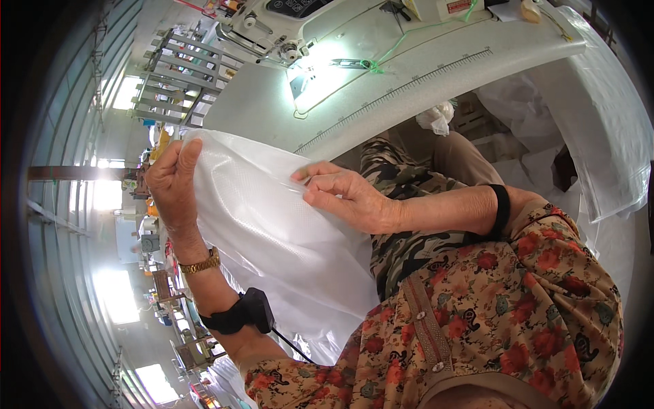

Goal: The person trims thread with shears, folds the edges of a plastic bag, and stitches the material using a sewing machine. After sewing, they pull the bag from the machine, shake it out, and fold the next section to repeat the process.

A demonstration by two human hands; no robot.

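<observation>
A white, slightly glossy woven sheet [262, 204] hangs in front of me and falls over my lap. At its upper left corner, my left hand [176, 183] has its fingers closed on the edge, thumb pointing up. Farther right along the same upper edge, my right hand [347, 196] pinches the sheet between thumb and fingers. Both hands are held off the sewing table [272, 109], just in front of its near edge. Folds in the sheet hide its lower part.
A sewing machine [289, 46] with a bright lamp stands at the back of the table. Thread snips [351, 64] with green thread lie beside it. A printed ruler scale [402, 88] follows the table's near edge. Clear plastic sheeting [613, 123] drapes over the right end.
</observation>
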